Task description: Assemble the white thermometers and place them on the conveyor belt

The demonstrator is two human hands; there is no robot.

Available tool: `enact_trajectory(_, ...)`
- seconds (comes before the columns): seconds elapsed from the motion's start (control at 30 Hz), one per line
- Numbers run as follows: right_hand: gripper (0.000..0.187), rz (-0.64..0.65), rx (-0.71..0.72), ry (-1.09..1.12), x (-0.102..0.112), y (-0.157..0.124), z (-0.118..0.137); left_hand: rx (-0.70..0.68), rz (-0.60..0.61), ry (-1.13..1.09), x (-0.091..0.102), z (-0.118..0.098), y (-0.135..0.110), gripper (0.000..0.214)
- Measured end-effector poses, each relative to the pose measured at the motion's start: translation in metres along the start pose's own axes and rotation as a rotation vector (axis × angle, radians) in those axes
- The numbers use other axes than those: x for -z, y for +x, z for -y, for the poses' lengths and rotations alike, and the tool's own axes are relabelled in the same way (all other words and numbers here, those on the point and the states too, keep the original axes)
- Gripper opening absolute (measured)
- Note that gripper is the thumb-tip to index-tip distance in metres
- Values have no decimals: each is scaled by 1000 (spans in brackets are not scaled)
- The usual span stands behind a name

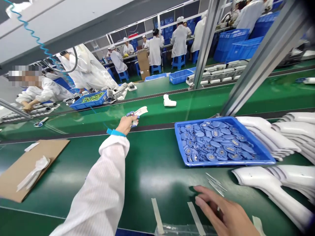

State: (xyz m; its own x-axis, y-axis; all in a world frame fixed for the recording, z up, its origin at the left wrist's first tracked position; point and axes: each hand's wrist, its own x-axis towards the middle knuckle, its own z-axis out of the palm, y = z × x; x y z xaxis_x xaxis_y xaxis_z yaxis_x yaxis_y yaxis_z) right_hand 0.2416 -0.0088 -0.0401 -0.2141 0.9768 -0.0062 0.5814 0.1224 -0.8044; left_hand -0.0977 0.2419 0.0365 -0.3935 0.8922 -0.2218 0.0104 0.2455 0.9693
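Note:
My left hand (pixel 127 124), in a white sleeve with a blue wrist strap, reaches out over the green belt and grips a white handheld shell with a blue button pad (pixel 136 114). My right hand (pixel 221 209) lies low at the front right on the green table, fingers stretched flat, holding nothing. Thin metal tweezers (pixel 216 184) rest just beyond its fingertips. A blue tray (pixel 267 156) filled with several blue button pads (pixel 214 142) stands to the right of centre.
Stacks of white shells (pixel 275 186) lie right of the tray. A single white shell (pixel 169 101) sits on the far belt. A cardboard sheet (pixel 29 167) with white pieces lies at left. Slanted metal posts (pixel 261 62) rise at right. Other workers in white coats sit beyond.

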Motion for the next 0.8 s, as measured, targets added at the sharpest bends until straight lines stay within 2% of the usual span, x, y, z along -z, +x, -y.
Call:
enact_trajectory(0.07,32,-40,58,-19,3,7,11,-38,80,16,5,5,-39,23)
enact_trajectory(0.17,27,-148,152,-53,7,19,29,-95,193,62,5,23,-111,32)
enact_trajectory(0.27,23,-272,243,-78,10,32,47,-248,368,194,-3,46,-180,28)
enact_trajectory(0.37,21,-272,321,-62,11,39,59,-327,453,260,-11,65,-225,20)
enact_trajectory(0.47,17,-217,346,-79,9,37,65,-345,468,265,-15,75,-245,18)
enact_trajectory(0.57,14,-235,397,-168,5,33,66,-413,491,271,-17,78,-251,15)
enact_trajectory(0.67,14,-255,507,-294,2,29,70,-462,534,311,-18,81,-256,18)
enact_trajectory(0.73,20,-286,575,-406,3,25,78,-457,541,359,-20,85,-259,18)
enact_trajectory(0.8,29,-338,594,-513,6,20,87,-465,484,434,-20,90,-261,11)
